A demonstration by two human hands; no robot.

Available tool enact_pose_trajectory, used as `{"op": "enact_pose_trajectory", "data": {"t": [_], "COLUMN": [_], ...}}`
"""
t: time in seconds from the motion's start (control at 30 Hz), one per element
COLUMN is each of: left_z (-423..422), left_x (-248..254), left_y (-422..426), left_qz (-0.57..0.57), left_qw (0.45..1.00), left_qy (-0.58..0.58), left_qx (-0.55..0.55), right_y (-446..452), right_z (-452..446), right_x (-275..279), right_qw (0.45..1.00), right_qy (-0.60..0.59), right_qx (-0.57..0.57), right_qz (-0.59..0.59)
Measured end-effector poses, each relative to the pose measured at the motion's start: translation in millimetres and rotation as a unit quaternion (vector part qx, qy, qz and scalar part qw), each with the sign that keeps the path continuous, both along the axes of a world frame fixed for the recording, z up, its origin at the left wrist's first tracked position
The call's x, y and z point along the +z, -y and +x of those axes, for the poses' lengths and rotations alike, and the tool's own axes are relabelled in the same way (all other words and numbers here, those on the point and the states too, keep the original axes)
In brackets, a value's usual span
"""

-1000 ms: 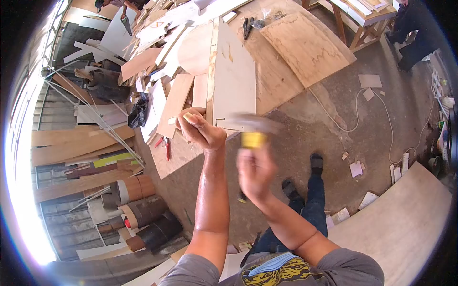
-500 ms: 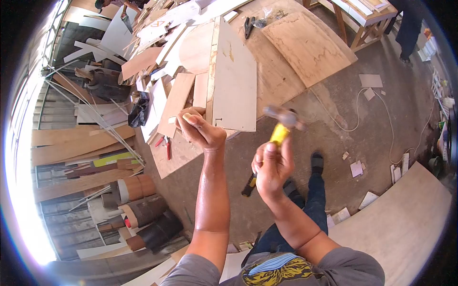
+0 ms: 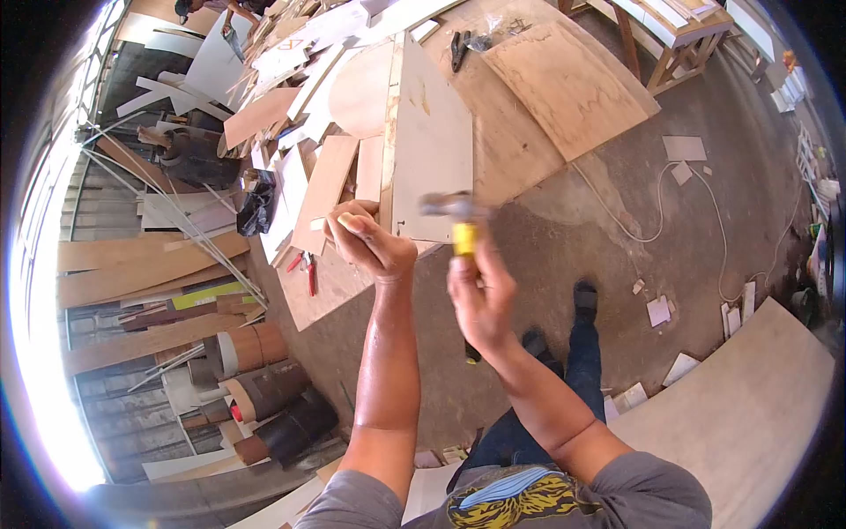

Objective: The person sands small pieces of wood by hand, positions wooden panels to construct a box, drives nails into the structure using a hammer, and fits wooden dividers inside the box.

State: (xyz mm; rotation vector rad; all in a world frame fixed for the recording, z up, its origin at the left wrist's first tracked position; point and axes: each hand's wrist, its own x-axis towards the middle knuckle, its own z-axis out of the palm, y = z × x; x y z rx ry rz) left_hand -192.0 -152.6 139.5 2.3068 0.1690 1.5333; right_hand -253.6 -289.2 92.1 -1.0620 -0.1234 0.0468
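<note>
My right hand (image 3: 480, 300) is wrapped round the yellow grip of a hammer (image 3: 464, 238). The blurred metal head is in front of the lower right part of a white panel (image 3: 432, 150) with a bare wood edge. A small nail (image 3: 401, 224) stands out near the panel's lower left corner. My left hand (image 3: 372, 240) is closed at that corner, just left of the nail, and appears to grip the panel's edge. A short pale end pokes out past its fingers; the grip is partly hidden.
Plywood sheets (image 3: 573, 79) lie beyond the panel, with black-handled pliers (image 3: 459, 50) on them. Red-handled pliers (image 3: 309, 273) lie left of my left hand. Wood offcuts (image 3: 264, 115) pile up at upper left, where another person (image 3: 233, 18) is. A cable (image 3: 656, 238) crosses the floor.
My right hand has swung the hammer leftward, bringing its head in front of the panel. My left hand has hardly moved. The dark-clothed legs at upper right have left view.
</note>
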Motion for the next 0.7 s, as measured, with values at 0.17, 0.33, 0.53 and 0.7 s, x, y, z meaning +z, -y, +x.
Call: {"op": "enact_pose_trajectory", "data": {"t": [0.17, 0.33, 0.53, 0.7], "left_z": [-1.3, -2.4, -0.8, -1.3], "left_x": [-8.5, -2.8, -5.4, -8.1], "left_y": [-5.4, -2.2, -0.4, -2.5], "left_qz": [-0.023, -0.014, -0.084, -0.093], "left_qw": [0.999, 1.000, 0.996, 0.994], "left_qy": [0.027, 0.000, 0.019, 0.035], "left_qx": [-0.028, 0.000, -0.011, -0.037], "right_y": [-8.8, 13.0, 1.0, 0.8], "right_z": [-13.6, -5.7, -4.5, -4.8], "right_x": [10.2, 16.9, 10.6, 10.9], "right_qw": [0.999, 0.995, 0.998, 0.999], "right_qy": [0.013, -0.060, 0.045, 0.020], "right_qx": [-0.018, -0.004, -0.005, 0.004], "right_qz": [-0.041, 0.082, -0.047, -0.037]}}
